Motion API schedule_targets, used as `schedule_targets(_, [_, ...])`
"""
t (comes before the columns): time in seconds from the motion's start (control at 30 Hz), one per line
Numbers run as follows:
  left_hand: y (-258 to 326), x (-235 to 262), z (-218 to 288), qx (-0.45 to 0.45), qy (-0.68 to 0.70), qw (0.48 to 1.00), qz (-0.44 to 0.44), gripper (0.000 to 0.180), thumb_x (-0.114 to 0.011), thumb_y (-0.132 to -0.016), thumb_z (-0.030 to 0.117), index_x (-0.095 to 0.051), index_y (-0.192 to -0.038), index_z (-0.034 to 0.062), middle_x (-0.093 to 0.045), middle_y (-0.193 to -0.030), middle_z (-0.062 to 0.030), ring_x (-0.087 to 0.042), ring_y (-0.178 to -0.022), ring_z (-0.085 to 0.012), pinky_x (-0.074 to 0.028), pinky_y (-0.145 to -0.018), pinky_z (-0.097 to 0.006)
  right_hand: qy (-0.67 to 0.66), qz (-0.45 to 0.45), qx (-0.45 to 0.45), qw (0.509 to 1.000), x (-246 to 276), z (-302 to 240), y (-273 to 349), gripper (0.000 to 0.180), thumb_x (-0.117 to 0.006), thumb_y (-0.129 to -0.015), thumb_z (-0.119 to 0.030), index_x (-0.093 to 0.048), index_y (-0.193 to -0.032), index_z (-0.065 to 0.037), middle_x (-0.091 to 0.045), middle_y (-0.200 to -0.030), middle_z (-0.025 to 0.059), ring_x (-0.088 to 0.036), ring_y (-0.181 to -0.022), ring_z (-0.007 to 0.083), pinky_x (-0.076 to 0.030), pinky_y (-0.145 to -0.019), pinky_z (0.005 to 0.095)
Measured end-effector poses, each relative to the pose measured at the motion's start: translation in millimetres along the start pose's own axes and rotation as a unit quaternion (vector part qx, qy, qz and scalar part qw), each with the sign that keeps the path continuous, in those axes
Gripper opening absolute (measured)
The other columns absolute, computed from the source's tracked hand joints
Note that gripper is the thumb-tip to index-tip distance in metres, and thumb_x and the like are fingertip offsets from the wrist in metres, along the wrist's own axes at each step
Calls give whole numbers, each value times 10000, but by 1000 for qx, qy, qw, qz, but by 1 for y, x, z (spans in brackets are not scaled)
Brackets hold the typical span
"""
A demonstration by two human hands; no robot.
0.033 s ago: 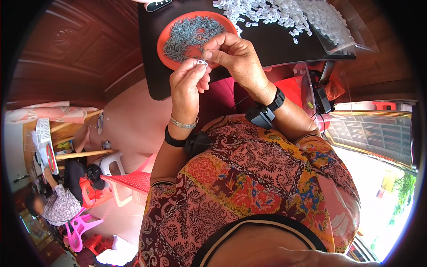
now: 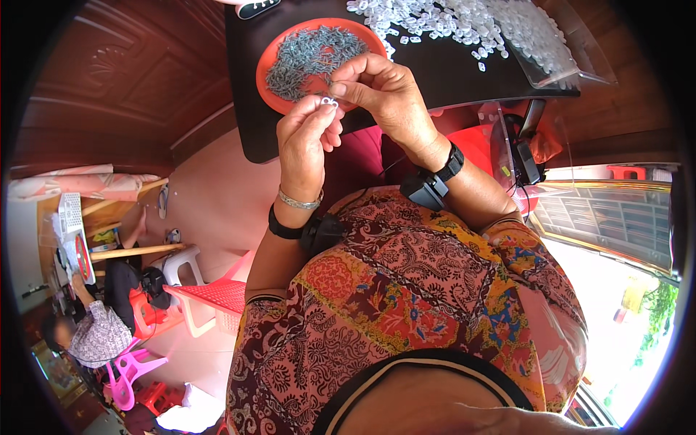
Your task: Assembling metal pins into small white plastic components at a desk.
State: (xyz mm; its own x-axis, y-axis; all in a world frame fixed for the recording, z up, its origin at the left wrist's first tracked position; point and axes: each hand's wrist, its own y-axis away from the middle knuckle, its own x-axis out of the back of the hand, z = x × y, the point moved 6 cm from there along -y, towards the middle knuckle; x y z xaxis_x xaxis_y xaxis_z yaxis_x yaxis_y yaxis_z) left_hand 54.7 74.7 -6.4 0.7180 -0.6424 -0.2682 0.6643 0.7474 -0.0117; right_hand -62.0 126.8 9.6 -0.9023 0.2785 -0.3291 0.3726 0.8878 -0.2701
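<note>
Between the thumb and fingers of my left hand (image 2: pixel 304 138) is a small white plastic piece (image 2: pixel 330 102) with holes in it. Thumb and forefinger of my right hand (image 2: pixel 388 93) are pinched together just above that piece; whatever they hold is too small to make out. Both hands are over the near edge of a round orange-red tray (image 2: pixel 264 61). Many thin grey screws or nails (image 2: pixel 308 58) lie heaped in the tray. On the dark table (image 2: pixel 435 72) to its right is a spread of white plastic pieces (image 2: pixel 435 20) like the one in my left hand.
A clear plastic bin (image 2: pixel 562 78) with more white pieces lies tipped at the table's right end. A shoe-like item (image 2: pixel 257 8) sits at the far edge. Another person (image 2: pixel 101 330) is at the left, near a red chair (image 2: pixel 217 293) and a pink stool (image 2: pixel 129 373).
</note>
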Motion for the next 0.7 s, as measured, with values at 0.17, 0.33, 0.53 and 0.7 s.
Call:
schedule_targets(0.17, [0, 1, -1, -2, 0, 1000, -4, 192, -534, -895, 163, -592, -792, 11, -549, -636, -9, -461, -518, -52, -339, -469, -185, -1, -2, 1, 1000, 1, 1, 1, 93, -618, -869, -10, -613, -962, -3, -653, -851, 59, -650, -762, 134, -555, -700, 256])
schedule_targets(0.33, [0, 1, 0, -7, -1, 1000, -9, 193, -531, -897, 161, -589, -790, 10, -541, -632, -6, -459, -514, -52, -337, -463, -186, 11, 10, -8, 1000, -1, 0, 2, 42, -627, -871, -30, -607, -894, 0, -638, -803, 40, -606, -728, 89, -524, -661, 228])
schedule_targets(0.53, [2, 1, -1, 1, -9, 1000, 0, 200, -524, -902, 162, -585, -786, 11, -532, -629, -1, -452, -506, -50, -325, -449, -188, 11, 13, 5, 1000, -2, 3, 3, 39, -633, -867, -34, -612, -888, -8, -635, -802, 36, -584, -713, 79, -505, -652, 222])
schedule_targets(0.7, [1, 0, 1, -13, 0, 1000, 0, 203, -525, -904, 168, -581, -786, 13, -531, -628, 0, -451, -505, -48, -317, -451, -185, -25, 26, -11, 999, 2, 11, 3, 54, -619, -874, -27, -611, -924, -9, -645, -830, 47, -610, -731, 102, -515, -678, 237])
